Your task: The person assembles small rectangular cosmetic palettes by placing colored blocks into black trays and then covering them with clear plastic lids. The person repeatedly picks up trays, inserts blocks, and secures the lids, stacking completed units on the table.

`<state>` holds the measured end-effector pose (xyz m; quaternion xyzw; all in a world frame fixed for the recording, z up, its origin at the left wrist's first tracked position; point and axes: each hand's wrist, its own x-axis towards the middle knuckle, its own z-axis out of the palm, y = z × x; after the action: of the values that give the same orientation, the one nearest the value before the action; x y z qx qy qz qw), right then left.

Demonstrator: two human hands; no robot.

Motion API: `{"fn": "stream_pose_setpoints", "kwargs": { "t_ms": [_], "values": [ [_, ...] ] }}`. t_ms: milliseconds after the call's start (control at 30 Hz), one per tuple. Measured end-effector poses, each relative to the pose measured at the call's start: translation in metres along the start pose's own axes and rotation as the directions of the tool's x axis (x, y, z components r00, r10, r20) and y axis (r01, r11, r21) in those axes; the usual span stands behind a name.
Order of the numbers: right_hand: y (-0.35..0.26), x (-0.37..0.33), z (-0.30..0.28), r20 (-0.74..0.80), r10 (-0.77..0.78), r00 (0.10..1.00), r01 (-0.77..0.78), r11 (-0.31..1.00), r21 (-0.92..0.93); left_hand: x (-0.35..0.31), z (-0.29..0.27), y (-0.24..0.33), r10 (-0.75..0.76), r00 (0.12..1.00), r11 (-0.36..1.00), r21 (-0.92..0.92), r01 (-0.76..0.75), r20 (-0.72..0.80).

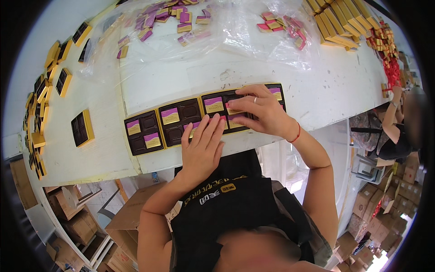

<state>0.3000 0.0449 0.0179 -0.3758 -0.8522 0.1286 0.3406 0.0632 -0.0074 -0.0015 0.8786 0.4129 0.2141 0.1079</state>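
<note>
Four gold-edged boxes with dark brown compartment trays stand in a slanting row along the table's near edge; the leftmost box (148, 144) shows two small purple-and-gold squares. My left hand (201, 147) lies palm down over the second box (185, 109) and third box, fingers stretched out, with pink-purple bits showing around the fingertips. Above the third box (232, 96), my right hand (267, 113) pinches a small pink-edged gold square (233, 110) between thumb and fingers. The rightmost box (277, 86) is partly hidden behind that hand.
A separate box (81, 129) with a dark tray lies to the left, and several more line the far left edge. Clear plastic sheeting (244, 41) holds loose purple squares (185, 27) and pink squares (272, 25). Gold boxes (337, 25) are stacked far right; another person works beyond.
</note>
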Motion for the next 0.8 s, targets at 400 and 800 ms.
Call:
{"fn": "stream_pose_setpoints", "kwargs": {
  "t_ms": [400, 800],
  "values": [
    [-0.007, -0.002, -0.002, 0.131, 0.026, 0.991, -0.002, 0.985, -0.175, -0.005, 0.004, -0.003, 0.002, 1.000, 1.000, -0.024, -0.003, -0.024],
    [-0.003, -0.009, -0.009, 0.129, 0.063, 0.990, -0.041, 0.984, -0.171, -0.005, 0.006, -0.001, 0.008, 0.999, 1.000, -0.004, -0.008, -0.049]
  ]
}}
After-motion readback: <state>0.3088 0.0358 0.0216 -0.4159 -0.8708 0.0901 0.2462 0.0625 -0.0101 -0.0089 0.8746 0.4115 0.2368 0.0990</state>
